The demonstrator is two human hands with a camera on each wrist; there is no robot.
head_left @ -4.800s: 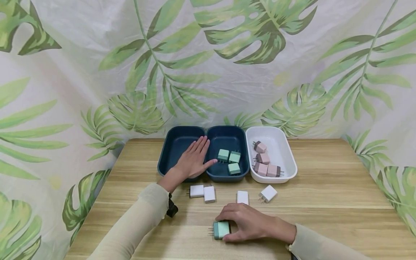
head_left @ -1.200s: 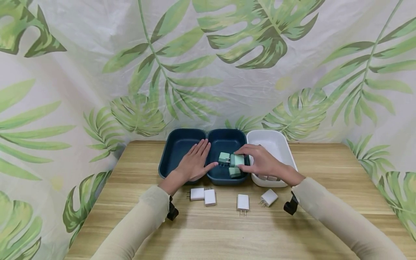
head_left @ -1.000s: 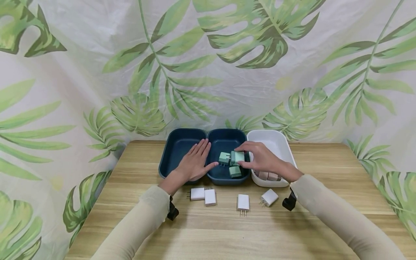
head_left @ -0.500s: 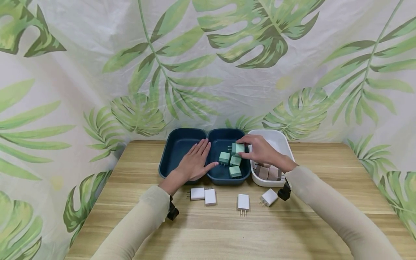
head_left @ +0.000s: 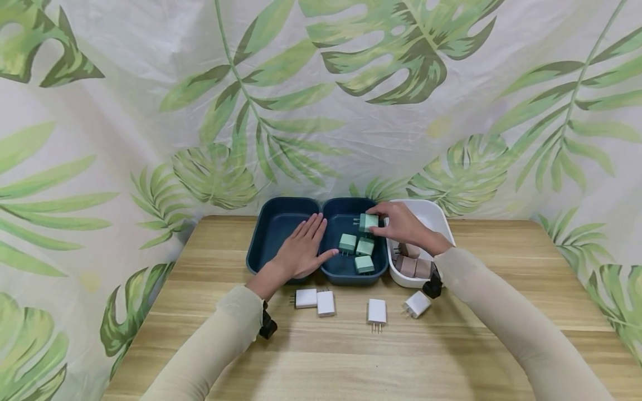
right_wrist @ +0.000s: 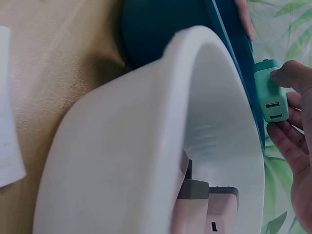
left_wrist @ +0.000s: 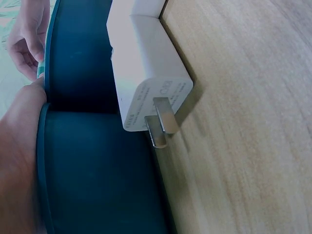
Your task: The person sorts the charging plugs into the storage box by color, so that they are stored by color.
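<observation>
My right hand (head_left: 399, 221) pinches a green charger plug (head_left: 368, 223) over the back right of the middle dark blue tray (head_left: 333, 206). Two USB slots show on that green charger plug (right_wrist: 272, 95) in the right wrist view. Beneath it, several other green charger plugs (head_left: 347, 243) sit in the same tray. With its fingers straight, my left hand (head_left: 297, 250) rests across the front of the left dark blue tray (head_left: 257, 239), fingertips at the rim between the two blue trays.
A white tray (head_left: 446, 234) with several pink charger plugs (head_left: 407, 266) stands at the right. Several white charger plugs lie in front of the trays, among them one white charger plug (head_left: 377, 311) with prongs toward me. All stand on a wooden table (head_left: 321, 362).
The right hand brought the green charger plug from the table front to the middle tray, then shifted toward that tray's back, uncovering another green charger plug. The left hand stayed in place.
</observation>
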